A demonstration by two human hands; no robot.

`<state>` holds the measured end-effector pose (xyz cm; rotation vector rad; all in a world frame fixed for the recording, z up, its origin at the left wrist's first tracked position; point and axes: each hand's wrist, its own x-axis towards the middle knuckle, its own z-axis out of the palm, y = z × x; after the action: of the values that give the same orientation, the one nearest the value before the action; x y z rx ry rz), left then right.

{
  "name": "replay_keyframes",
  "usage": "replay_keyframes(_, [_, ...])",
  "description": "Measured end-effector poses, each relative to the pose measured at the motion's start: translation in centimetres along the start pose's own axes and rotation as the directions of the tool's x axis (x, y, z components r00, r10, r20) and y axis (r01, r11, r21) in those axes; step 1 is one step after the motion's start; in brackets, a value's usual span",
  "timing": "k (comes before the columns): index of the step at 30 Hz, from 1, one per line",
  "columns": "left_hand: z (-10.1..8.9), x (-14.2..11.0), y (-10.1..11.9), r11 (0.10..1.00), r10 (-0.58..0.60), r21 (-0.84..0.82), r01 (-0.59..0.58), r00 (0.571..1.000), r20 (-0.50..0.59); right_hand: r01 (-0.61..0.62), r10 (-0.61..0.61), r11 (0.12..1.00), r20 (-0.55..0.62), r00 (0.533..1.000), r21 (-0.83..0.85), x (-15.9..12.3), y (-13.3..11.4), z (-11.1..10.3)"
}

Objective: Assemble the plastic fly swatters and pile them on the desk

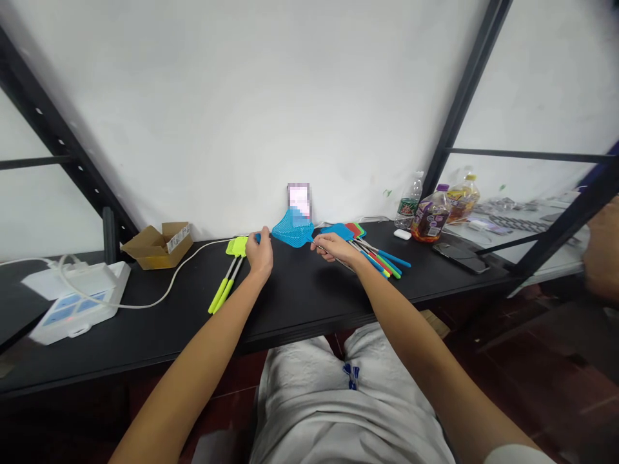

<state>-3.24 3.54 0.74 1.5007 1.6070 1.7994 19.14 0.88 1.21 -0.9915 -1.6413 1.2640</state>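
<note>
Far L end of desk (300, 303): white power strip (72, 299), its cable running R along the back edge. Cardboard box (157, 245) near back edge, open flaps. Next, two green swatters (229, 270), stacked, heads toward the back edge, handles pointing at the front edge; lying just L of the L hand, not held. L hand (260, 252): fingers curled, thumb and forefinger pinched on the L rim of the blue swatter (293, 232); grip partly hidden, looks closed on the head edge. Blue swatter sits between both hands, mid desk near back edge; mesh head tilted up off the surface, long axis running roughly L–R, handle end toward the R hand. R hand (333, 247): fingers bent, closed on what looks like the swatter's thin shaft where it meets the head; exact contact too small to tell. Both hands abt equally near, one per end. Just R of R hand: pile of swatters (374, 254), blue/red/green, handles fanned toward the front-R. Further R near back edge: bottles (430, 216), small white case (402, 234), phone (461, 256) flat. Far R frame edge: another person's hand (602, 251), blurred, well apart.
</note>
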Motion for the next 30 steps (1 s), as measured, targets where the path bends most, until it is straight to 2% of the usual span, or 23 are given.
replay_keyframes(2, [-0.4,0.0,0.3,0.999,0.000,0.039,0.001,0.999,-0.046,-0.041,0.044,0.997,0.045,0.998,-0.067,0.1,0.2,0.0])
replay_keyframes(4, [-0.6,-0.2,0.6,0.990,0.055,0.133,-0.053,0.998,-0.013,-0.063,0.076,0.981,0.065,0.995,-0.186,0.3,0.5,0.1])
replay_keyframes(7, [-0.7,-0.9,0.8,0.929,0.096,0.338,-0.152,0.979,0.178,-0.034,0.073,0.931,0.095,0.993,-0.364,0.3,0.7,0.3])
replay_keyframes(9, [-0.6,-1.1,0.6,0.872,0.030,0.460,-0.167,0.957,0.289,-0.016,0.069,0.902,0.108,0.992,-0.432,0.3,0.7,0.3])
replay_keyframes(11, [-0.5,-1.1,0.4,0.837,-0.042,0.525,-0.151,0.941,0.337,-0.017,0.074,0.886,0.103,0.992,-0.463,0.2,0.7,0.4])
replay_keyframes(17, [-0.4,-0.8,0.1,0.817,-0.115,0.570,-0.090,0.942,0.314,-0.002,0.059,0.874,0.101,0.993,-0.485,0.3,0.5,0.8])
replay_keyframes(24, [-0.3,-0.8,-0.1,0.791,-0.174,0.610,-0.060,0.932,0.317,-0.001,0.045,0.825,0.064,0.997,-0.565,0.2,0.2,1.3])
replay_keyframes(30, [-0.3,-0.8,0.0,0.771,-0.208,0.635,-0.046,0.924,0.320,0.049,-0.006,0.765,0.069,0.998,-0.642,0.4,0.2,1.4])
